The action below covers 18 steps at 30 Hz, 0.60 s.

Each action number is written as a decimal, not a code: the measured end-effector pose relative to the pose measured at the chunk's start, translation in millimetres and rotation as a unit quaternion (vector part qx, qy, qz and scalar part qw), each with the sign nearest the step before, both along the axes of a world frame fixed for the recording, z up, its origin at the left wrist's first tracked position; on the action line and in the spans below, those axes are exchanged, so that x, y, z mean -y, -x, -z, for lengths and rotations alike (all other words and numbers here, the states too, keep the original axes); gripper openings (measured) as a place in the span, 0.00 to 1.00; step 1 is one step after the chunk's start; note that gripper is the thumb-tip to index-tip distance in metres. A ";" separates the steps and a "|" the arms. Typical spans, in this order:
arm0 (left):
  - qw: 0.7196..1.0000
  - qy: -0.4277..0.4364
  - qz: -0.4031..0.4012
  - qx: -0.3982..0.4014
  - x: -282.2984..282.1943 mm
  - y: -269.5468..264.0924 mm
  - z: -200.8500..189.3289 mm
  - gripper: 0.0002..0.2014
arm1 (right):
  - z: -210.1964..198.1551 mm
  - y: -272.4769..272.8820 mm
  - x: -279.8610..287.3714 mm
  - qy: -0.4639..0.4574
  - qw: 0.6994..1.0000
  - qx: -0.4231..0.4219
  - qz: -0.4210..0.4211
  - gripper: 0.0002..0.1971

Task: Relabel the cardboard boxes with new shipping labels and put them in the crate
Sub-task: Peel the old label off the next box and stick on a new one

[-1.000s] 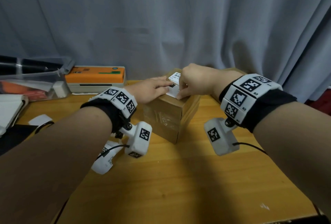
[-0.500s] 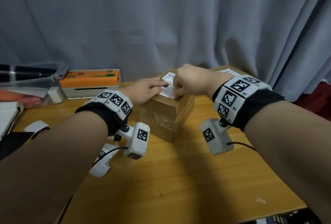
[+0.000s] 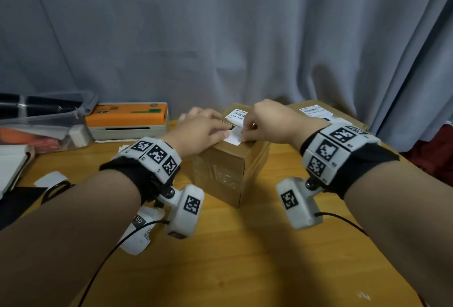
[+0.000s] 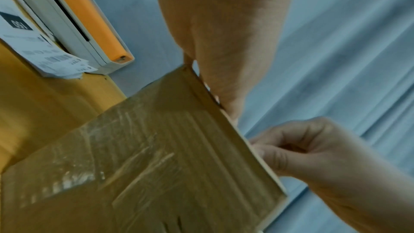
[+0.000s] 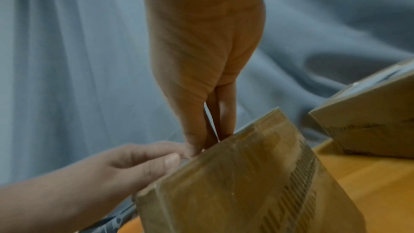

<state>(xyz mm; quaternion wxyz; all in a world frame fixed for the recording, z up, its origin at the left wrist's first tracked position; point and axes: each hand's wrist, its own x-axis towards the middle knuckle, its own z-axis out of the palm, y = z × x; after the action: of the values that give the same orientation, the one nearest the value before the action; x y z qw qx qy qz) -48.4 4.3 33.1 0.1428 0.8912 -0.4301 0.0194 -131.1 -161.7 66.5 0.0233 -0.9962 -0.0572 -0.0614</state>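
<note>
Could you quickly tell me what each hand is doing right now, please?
Left hand: open, fingers flat on the label atop the cardboard box.
Right hand: pinching the label's near edge.

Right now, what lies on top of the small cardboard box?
On the small cardboard box lies a white shipping label, with the left hand and right hand on it. They cover much of its print.

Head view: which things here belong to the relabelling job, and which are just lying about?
In the job:
near cardboard box
white label
left hand
right hand
second labelled box
label printer

Lying about:
clear plastic bin
notebook
grey curtain
</note>
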 end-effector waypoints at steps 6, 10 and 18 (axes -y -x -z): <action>0.988 -0.062 0.130 0.059 15.2 18.5 -25.5 0.08 | 12.1 11.1 17.6 -0.165 0.986 0.006 0.009 0.09; 0.974 -0.163 0.126 0.099 35.6 22.0 -37.9 0.06 | 14.7 10.2 18.5 -0.167 0.986 0.011 0.017 0.09; 0.971 -0.195 0.102 0.093 43.7 26.1 -40.6 0.07 | 19.1 9.3 20.1 -0.192 0.981 0.020 0.016 0.09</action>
<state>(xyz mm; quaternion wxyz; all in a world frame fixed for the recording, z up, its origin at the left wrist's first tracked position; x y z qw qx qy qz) -74.5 -39.4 73.7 -0.0730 0.8477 -0.5255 0.0031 -140.4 -181.9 47.4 0.2118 -0.9726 -0.0284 -0.0916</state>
